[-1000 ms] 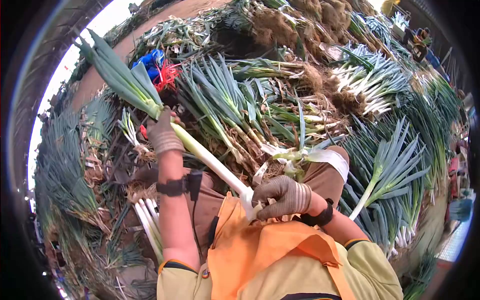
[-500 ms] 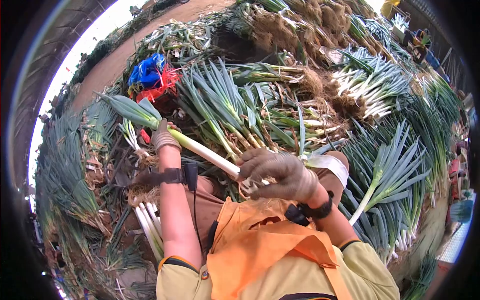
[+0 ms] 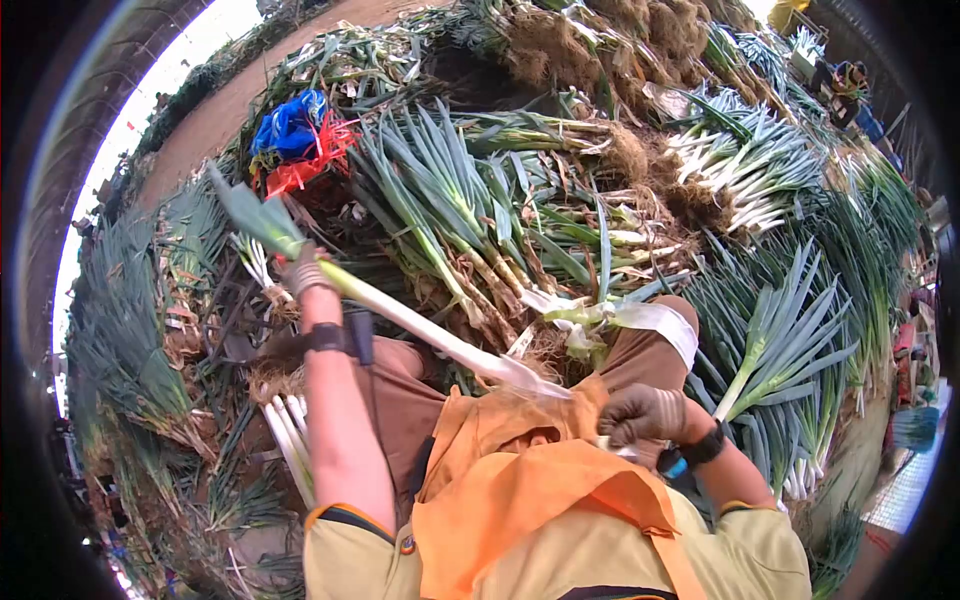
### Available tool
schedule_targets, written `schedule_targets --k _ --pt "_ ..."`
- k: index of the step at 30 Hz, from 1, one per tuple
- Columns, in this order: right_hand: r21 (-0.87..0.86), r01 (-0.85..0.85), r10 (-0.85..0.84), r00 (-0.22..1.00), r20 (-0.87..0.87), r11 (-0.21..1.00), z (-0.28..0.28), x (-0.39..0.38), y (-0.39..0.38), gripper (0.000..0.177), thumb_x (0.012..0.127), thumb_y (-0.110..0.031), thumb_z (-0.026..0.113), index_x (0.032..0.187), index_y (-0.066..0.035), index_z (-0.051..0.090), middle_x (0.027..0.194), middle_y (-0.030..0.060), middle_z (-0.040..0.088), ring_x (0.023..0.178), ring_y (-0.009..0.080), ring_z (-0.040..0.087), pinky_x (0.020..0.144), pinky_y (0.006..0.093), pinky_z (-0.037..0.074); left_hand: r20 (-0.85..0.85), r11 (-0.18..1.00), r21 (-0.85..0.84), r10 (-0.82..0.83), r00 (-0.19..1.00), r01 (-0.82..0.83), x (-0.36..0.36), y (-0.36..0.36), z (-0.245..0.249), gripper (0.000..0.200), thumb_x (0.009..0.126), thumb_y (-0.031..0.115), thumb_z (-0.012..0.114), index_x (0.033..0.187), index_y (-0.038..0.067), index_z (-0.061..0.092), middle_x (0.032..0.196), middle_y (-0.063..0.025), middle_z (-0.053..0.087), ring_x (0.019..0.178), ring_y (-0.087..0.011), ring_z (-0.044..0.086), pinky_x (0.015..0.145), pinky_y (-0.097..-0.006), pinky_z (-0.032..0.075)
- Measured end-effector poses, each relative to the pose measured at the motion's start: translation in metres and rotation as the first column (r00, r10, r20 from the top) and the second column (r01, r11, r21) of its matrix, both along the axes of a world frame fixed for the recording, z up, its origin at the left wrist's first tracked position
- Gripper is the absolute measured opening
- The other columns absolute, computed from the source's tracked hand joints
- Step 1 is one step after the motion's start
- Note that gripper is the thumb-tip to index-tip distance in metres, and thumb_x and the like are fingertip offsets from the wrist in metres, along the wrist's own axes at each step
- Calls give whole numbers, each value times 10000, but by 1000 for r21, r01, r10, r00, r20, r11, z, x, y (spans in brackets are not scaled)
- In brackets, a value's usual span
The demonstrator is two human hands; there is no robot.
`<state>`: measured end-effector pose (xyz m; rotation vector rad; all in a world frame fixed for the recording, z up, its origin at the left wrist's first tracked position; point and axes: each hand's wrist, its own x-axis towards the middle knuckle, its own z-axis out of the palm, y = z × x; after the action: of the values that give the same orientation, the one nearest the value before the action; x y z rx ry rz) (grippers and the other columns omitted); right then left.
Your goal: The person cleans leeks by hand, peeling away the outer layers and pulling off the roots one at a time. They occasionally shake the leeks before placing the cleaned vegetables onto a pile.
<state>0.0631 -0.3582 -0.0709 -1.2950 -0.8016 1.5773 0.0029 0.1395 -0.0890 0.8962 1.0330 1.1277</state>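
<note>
My left hand, gloved, is closed around a leek just below its green leaves. The leek slants across my lap, its leaves to the upper left. At its lower end a thin pale layer hangs loose over my orange apron. Drawn back to the right side of my lap is my gloved right hand, fingers curled in. Something small and whitish shows under those fingers, but I cannot tell what it is. A pale stripped leek layer lies over my right knee.
Untrimmed leeks are heaped ahead, near blue and red plastic. Whiter leeks lie in a pile at the upper right, more leeks at my right. White stalks lie by my left arm.
My right hand has moved from the leek's lower end down and to the right, and its fingers have closed. The loose pale layer now shows. My left hand still grips the leek, slightly further left.
</note>
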Motion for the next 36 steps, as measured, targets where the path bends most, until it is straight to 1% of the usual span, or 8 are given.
schedule_targets --k 6,10,16,22,25,27,31,36 --pt "226 191 -284 381 880 955 -5 13 22 402 713 -124 649 1088 -51 525 1004 133 571 927 253 549 802 324 438 202 970 -234 -26 979 74 -15 35 -2 164 719 59 594 809 52 458 581 -51 487 421 -135 453 374 -239 407" --pt "433 73 -392 580 714 898 -7 -10 102 655 669 -211 684 1227 -62 376 1197 185 434 1019 343 482 853 384 403 -15 988 -152 -8 1000 5 -18 16 -1 174 723 62 589 821 45 447 589 -56 495 393 -128 432 363 -244 404" --pt "-37 -141 62 177 982 989 -37 -38 141 177 716 -68 535 881 -14 564 686 161 602 634 333 594 551 389 477 -153 985 -134 90 984 -111 -30 -15 -17 202 735 65 586 864 49 432 567 -56 488 382 -130 432 350 -245 401" --pt "-404 -427 529 229 817 809 -6 -34 94 140 740 -164 510 815 -94 606 757 142 606 698 308 603 571 390 476 -106 950 -306 27 994 -58 -50 1 -63 148 760 97 571 796 55 433 564 -35 470 390 -133 436 349 -243 396" --pt "-240 89 130 637 760 967 -62 -2 31 206 794 -258 485 818 -106 621 691 112 594 633 302 578 579 384 472 90 932 -361 19 996 15 -65 15 -81 144 767 127 568 743 71 437 582 -30 468 422 -121 450 373 -250 400" --pt "-227 -19 225 -101 969 974 -31 17 30 255 707 -156 596 948 -73 583 894 133 590 822 311 559 702 374 459 271 939 -276 -129 954 205 -74 7 -81 151 775 146 567 718 77 445 574 -24 459 431 -113 446 392 -236 400" --pt "442 97 -406 605 686 892 -26 -4 77 362 676 -157 653 1009 -54 559 983 135 573 891 313 544 758 372 451 257 949 -247 -130 958 195 -71 -22 -57 164 791 176 558 723 72 451 560 -16 450 432 -115 445 397 -229 392" --pt "182 180 -255 652 714 967 -42 -45 112 277 634 -169 700 871 -55 613 739 115 602 660 220 583 613 315 461 143 957 -230 -145 979 175 -52 -58 -25 155 787 152 579 806 65 453 611 -29 471 463 -116 456 420 -220 403"
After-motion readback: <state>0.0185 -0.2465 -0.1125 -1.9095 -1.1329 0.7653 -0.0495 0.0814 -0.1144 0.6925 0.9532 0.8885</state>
